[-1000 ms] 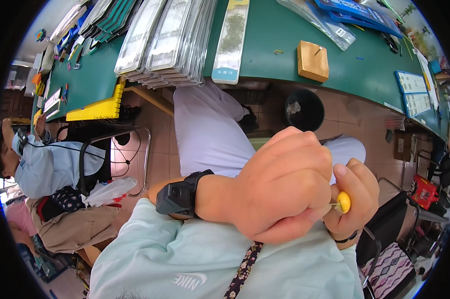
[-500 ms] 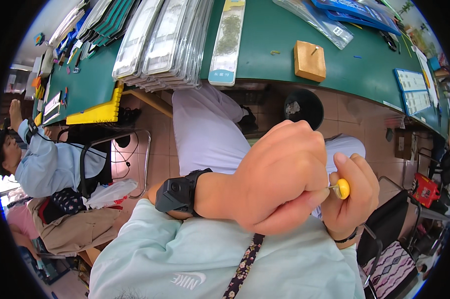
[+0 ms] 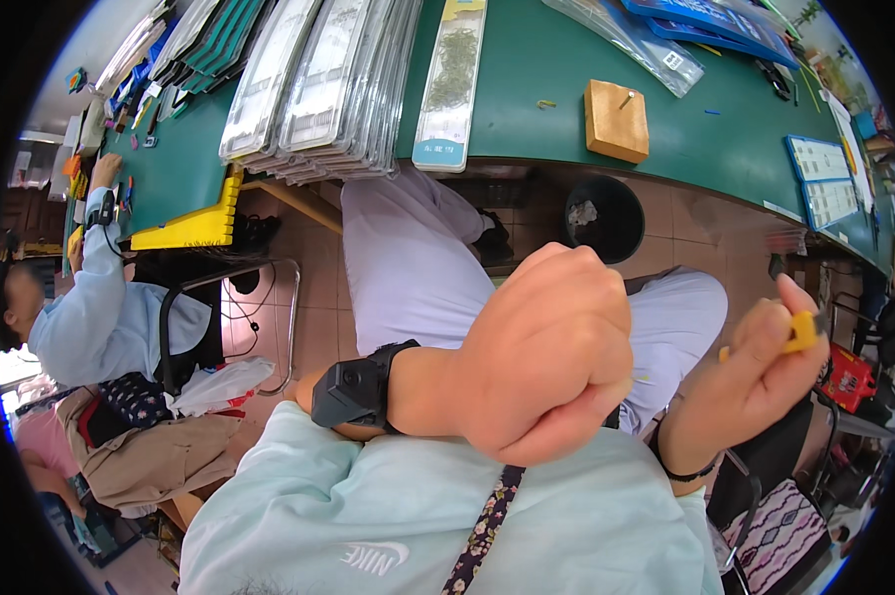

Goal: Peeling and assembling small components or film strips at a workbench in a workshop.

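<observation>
My left hand point(image 3: 551, 357) is a closed fist in front of my chest, its knuckles up. Whatever lies inside it is hidden by the fingers. Off to the right and apart from it, my right hand point(image 3: 750, 387) pinches a small yellow-handled tool point(image 3: 800, 333), slightly blurred, between thumb and fingers. A thin metal shaft showed on this tool earlier; now it cannot be made out. On the green table point(image 3: 527, 59) beyond my knees stands a wooden block point(image 3: 614, 134) with a metal pin sticking up from it.
Clear plastic packages point(image 3: 313, 89) are stacked at the table's edge, beside one long card package point(image 3: 449, 89). A dark bin point(image 3: 621, 238) stands under the table. At left, another person's blue sleeve point(image 3: 105, 307) reaches to the table. A black chair point(image 3: 765, 446) is at my right.
My right hand has swung away to the right with the yellow-handled tool, off my left fist. My left fist has hardly shifted. The other person's arm at left now reaches onto the table.
</observation>
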### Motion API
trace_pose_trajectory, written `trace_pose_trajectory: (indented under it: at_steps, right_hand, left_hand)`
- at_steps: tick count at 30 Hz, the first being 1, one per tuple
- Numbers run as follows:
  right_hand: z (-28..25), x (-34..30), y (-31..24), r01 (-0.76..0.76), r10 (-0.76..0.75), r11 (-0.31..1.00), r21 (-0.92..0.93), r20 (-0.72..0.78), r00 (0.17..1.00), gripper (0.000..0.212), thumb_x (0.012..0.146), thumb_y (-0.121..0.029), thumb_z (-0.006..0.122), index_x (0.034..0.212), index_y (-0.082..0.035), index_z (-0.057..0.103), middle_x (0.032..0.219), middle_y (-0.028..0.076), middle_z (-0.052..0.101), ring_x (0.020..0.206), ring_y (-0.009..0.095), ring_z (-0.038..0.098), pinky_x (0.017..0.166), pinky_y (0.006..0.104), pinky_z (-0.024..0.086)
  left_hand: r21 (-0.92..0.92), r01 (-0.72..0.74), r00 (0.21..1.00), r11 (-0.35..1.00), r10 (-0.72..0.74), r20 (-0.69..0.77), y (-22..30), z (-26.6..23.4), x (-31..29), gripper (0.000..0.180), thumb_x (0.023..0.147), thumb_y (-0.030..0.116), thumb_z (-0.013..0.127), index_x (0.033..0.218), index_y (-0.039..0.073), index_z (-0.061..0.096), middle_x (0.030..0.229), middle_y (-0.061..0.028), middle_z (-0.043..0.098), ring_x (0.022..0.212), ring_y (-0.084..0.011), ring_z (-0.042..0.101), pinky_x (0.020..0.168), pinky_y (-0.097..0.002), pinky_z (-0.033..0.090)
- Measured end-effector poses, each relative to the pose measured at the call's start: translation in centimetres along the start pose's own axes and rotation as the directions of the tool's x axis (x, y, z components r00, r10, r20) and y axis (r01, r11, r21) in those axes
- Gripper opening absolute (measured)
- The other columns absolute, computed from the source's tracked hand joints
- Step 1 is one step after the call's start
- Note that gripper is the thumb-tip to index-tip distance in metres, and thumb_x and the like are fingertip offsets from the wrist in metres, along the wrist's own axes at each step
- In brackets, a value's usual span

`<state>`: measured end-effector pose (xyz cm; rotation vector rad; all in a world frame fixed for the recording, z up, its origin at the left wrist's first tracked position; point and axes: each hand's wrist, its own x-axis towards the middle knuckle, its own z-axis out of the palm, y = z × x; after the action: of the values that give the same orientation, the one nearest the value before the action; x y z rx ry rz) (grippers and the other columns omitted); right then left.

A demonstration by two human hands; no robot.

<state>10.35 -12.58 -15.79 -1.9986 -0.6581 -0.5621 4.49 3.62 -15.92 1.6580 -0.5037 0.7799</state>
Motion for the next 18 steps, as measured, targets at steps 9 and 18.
trace_pose_trajectory:
  at_steps: [9, 18]
  right_hand:
    - [-0.2, 0.5, -0.2, -0.034, -0.129, 0.837, 0.546, 0.257, 0.958, 0.026, 0.071, -0.006, 0.065, 0.095, 0.002, 0.055, 0.057, 0.004, 0.044, 0.047, 0.01, 0.036, 0.044, 0.0224, 0.026]
    - [-0.1, 0.5, -0.7, -0.08, -0.184, 0.703, 0.707, 0.289, 0.94, 0.03, 0.06, 0.006, 0.06, 0.09, 0.002, 0.057, 0.053, 0.003, 0.043, 0.041, 0.009, 0.032, 0.039, 0.0226, 0.021]
  left_hand:
    - [0.172, -0.061, 0.995, 0.983, 0.047, 0.085, -0.1, -0.4, 0.3, 0.018, 0.063, 0.006, 0.061, 0.079, 0.007, 0.051, 0.07, -0.0032, 0.049, 0.06, -0.0186, 0.047, 0.062, -0.0345, 0.039]
    - [0.43, -0.179, 0.984, 0.885, 0.157, 0.085, 0.4, 0.4, 0.4, 0.026, 0.049, 0.011, 0.064, 0.073, 0.008, 0.055, 0.068, -0.0015, 0.05, 0.06, -0.0178, 0.047, 0.06, -0.0342, 0.042]
